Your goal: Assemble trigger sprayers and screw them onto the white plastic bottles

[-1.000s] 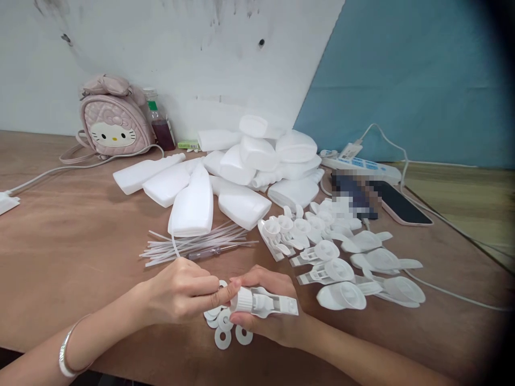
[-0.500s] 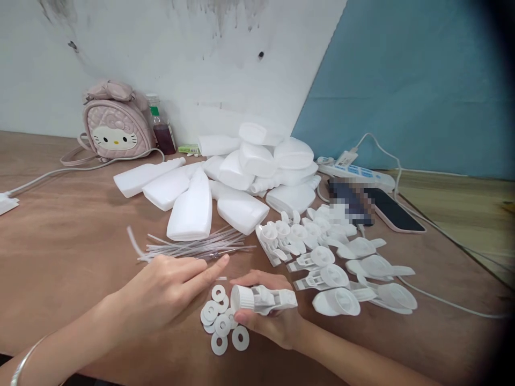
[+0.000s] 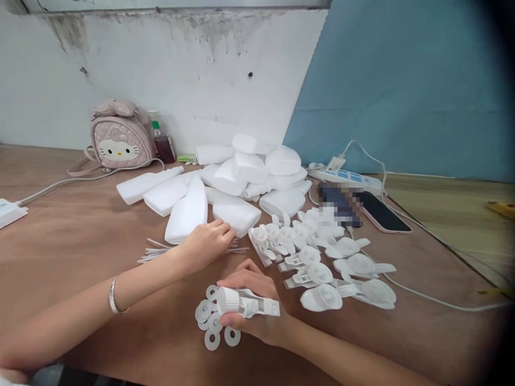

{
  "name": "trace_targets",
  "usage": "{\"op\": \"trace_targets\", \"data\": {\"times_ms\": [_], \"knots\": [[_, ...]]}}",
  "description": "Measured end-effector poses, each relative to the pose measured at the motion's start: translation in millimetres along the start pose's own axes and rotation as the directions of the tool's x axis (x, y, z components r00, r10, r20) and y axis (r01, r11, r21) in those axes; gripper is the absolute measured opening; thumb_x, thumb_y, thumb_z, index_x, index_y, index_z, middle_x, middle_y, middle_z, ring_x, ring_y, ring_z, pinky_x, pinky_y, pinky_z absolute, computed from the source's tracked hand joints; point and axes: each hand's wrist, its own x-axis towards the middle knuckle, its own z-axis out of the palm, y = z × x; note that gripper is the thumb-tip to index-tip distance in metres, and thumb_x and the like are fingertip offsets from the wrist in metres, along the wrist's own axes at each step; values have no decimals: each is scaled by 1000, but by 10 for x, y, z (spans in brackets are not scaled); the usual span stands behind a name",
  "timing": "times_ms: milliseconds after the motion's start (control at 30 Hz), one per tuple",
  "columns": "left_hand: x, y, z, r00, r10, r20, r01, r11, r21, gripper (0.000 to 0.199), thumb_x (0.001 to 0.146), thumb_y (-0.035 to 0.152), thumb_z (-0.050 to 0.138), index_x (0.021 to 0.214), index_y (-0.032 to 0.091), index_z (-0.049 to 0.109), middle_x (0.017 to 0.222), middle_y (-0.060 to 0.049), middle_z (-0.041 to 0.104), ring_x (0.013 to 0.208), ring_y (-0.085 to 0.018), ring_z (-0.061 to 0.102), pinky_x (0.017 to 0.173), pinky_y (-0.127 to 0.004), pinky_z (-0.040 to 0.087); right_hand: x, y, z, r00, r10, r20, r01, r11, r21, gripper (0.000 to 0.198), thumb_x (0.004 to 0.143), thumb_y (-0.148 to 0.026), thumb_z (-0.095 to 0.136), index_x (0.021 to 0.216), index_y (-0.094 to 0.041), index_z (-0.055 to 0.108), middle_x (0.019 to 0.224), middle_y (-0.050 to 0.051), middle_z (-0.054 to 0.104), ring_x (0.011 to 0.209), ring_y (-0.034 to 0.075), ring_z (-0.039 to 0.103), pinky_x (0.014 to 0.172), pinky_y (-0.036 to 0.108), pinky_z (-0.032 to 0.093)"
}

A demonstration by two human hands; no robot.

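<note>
A ribbed white plastic spray head (image 3: 250, 304) is gripped in the right hand (image 3: 267, 328), beside flat white rings (image 3: 206, 339) on the brown counter (image 3: 60, 268). Farther off, the left hand (image 3: 209, 244) is curled over thin whitish tubes (image 3: 154, 252); whether anything is held cannot be told.

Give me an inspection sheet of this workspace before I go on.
Surface: brown table, loose parts across its middle and right.
Job's things: white bottles piled at the back, thin tubes in front, flat rings heaped near the edge, loose spray heads to the right.
Hands: right hand holds a spray head; left hand is over the tubes, its grip hidden.
Clutter: pink bag, bottle of dark liquid, phone.
Cables: one white cable before the bag; another from the power strip past the phone.
Surroundings: stained white wall, blue sheet.
</note>
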Motion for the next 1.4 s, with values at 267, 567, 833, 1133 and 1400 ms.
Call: {"op": "trace_targets", "data": {"times_ms": [267,567,833,1133,1400], "knots": [[-184,-84,15,939,55,-341,-41,998,47,14,87,19,45,91,14,57,81,-7,59,74,-17,49,63,-29,42,16,-20,-42,968,249,-28,-246,966,76,46,66,-58,65,93,-21,62,76,1,51,70,15,50,61,28,43],[-586,29,39,937,24,-349,-29,1000,-8,14,81,12,48,74,14,59,68,-4,54,65,-16,43,57,-28,36,-42,50,2,906,422,-13,-397,862,316,54,53,-56,74,87,-23,49,72,-3,50,58,10,43,52,24,36],[-726,57,166,952,-43,-303,66,996,65,14,83,17,49,76,14,61,70,-4,53,66,-16,45,60,-29,37,-31,56,16,868,497,3,-461,803,378,40,59,-40,77,80,-22,48,74,-2,53,63,11,49,54,23,40],[-840,116,181,934,-160,-318,176,984,20,11,82,16,50,76,14,59,78,-6,55,71,-17,47,61,-29,39,-28,52,0,855,519,17,-497,809,315,39,55,-37,80,82,-21,56,82,1,60,71,16,57,63,28,46],[-814,160,155,948,-159,-277,194,975,107,20,84,13,45,68,13,57,69,-6,52,67,-19,47,57,-29,36,-41,57,8,832,554,29,-525,770,363,41,59,-43,76,84,-20,54,79,1,58,66,13,54,58,25,45]]}}
